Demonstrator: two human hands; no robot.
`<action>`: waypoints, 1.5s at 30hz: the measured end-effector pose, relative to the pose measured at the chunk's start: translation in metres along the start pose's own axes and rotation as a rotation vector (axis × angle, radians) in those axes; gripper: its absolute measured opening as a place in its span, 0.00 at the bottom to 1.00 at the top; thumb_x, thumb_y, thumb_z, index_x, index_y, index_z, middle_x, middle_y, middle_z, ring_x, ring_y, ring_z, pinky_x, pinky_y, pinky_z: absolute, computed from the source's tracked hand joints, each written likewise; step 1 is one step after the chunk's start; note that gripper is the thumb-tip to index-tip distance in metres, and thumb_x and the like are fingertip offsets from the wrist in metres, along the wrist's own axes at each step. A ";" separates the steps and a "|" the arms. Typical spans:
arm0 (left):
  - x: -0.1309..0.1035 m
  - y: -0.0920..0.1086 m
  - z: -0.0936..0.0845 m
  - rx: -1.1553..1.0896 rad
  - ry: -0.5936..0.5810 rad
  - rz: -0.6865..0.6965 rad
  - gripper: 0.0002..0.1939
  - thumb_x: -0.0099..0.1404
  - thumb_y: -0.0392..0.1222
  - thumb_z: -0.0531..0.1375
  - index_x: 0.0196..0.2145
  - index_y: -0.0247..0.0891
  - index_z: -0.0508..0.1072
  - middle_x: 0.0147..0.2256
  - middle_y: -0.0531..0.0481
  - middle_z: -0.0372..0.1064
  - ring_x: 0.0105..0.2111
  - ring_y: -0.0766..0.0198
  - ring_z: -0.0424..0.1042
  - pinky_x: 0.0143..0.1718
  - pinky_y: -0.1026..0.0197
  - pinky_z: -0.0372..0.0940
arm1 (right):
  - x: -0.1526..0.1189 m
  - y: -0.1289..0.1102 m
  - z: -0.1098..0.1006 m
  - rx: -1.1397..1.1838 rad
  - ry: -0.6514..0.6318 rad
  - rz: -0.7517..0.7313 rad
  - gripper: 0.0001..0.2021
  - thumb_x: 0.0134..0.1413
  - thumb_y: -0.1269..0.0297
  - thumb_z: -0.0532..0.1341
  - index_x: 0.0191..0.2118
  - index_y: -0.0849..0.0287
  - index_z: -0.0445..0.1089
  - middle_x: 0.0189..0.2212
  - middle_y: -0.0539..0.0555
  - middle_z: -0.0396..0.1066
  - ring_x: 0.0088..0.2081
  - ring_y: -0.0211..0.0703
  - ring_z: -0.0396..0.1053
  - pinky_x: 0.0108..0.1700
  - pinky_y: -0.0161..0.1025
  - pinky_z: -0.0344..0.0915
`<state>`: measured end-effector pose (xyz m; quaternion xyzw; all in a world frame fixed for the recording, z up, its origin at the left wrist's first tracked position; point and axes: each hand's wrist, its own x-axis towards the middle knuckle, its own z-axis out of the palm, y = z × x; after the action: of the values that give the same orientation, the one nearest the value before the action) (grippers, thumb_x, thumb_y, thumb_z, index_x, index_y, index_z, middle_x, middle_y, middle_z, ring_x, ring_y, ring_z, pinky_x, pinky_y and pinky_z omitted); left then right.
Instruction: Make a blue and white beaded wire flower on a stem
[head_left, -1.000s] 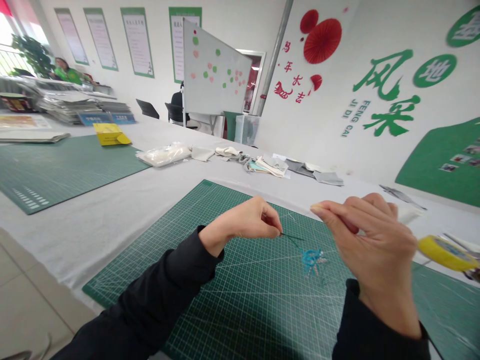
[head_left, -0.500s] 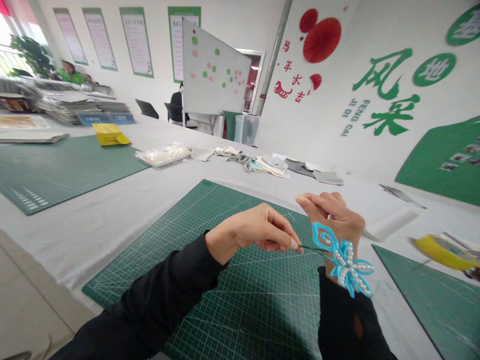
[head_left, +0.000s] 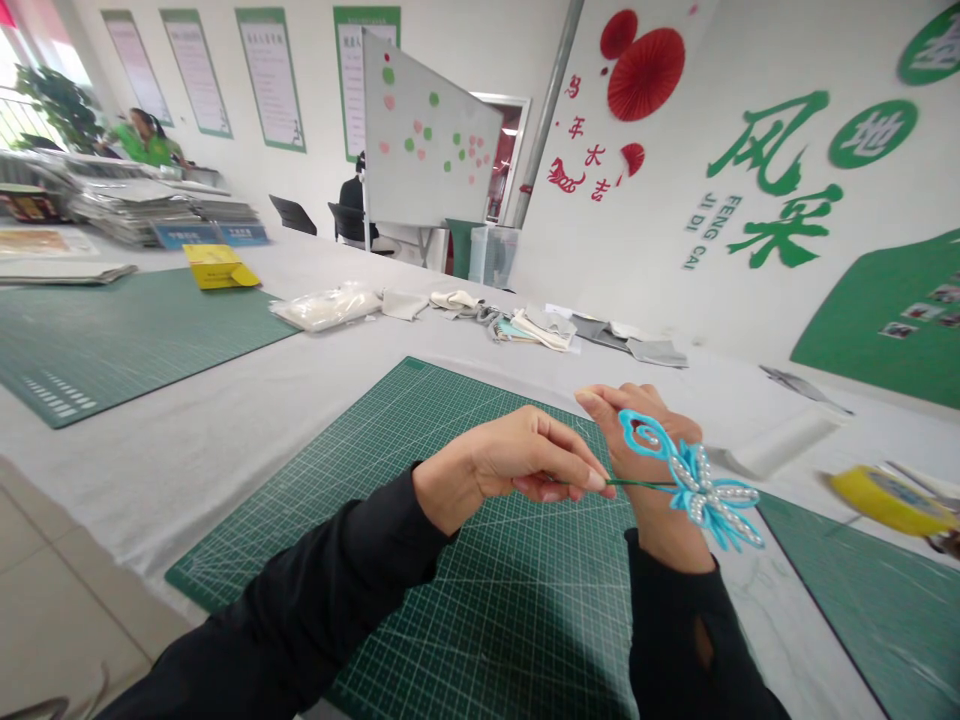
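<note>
The left hand (head_left: 525, 455), above the green gridded cutting mat (head_left: 517, 590), is mostly closed, thumb and fingertips pinching the end of a thin green stem (head_left: 641, 484); a firm yet gentle grip there should let the stem turn without bending. The right hand (head_left: 643, 467) is partly curled behind it, thumb and forefinger close together, though whether they hold anything fine I cannot tell; the turquoise looped flower with pearly beads (head_left: 705, 490) hangs in front of the right wrist, its petals best left unpressed.
</note>
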<state>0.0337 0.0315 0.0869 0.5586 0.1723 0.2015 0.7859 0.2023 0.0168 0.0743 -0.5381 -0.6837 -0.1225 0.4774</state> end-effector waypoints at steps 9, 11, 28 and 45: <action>0.002 0.003 0.007 -0.073 -0.058 -0.052 0.02 0.49 0.32 0.65 0.22 0.30 0.76 0.19 0.52 0.69 0.12 0.76 0.59 0.11 0.71 0.42 | 0.007 -0.017 0.000 -0.167 -0.102 -0.056 0.18 0.58 0.57 0.54 0.20 0.56 0.71 0.17 0.50 0.60 0.24 0.37 0.56 0.25 0.36 0.46; 0.003 0.002 0.007 -0.080 -0.065 -0.046 0.02 0.48 0.33 0.65 0.22 0.31 0.76 0.19 0.51 0.70 0.12 0.77 0.58 0.11 0.71 0.42 | 0.005 -0.015 -0.001 -0.137 -0.116 -0.066 0.15 0.57 0.60 0.55 0.23 0.56 0.73 0.18 0.50 0.62 0.25 0.38 0.56 0.26 0.37 0.48; -0.008 0.012 0.007 -0.029 0.342 0.317 0.03 0.50 0.34 0.66 0.24 0.32 0.76 0.18 0.54 0.66 0.15 0.78 0.56 0.17 0.69 0.45 | -0.001 0.015 -0.017 0.123 0.070 0.173 0.12 0.53 0.60 0.59 0.23 0.58 0.72 0.17 0.49 0.60 0.25 0.40 0.57 0.29 0.39 0.54; -0.004 0.012 0.003 -0.102 0.734 0.532 0.08 0.49 0.40 0.69 0.25 0.32 0.77 0.19 0.54 0.65 0.16 0.77 0.56 0.17 0.70 0.46 | -0.001 0.004 -0.014 0.195 0.159 0.298 0.10 0.49 0.55 0.66 0.32 0.55 0.79 0.19 0.47 0.64 0.27 0.38 0.59 0.33 0.40 0.58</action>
<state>0.0299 0.0302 0.0997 0.4354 0.2797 0.5894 0.6203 0.2129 0.0079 0.0792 -0.5730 -0.5653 -0.0259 0.5929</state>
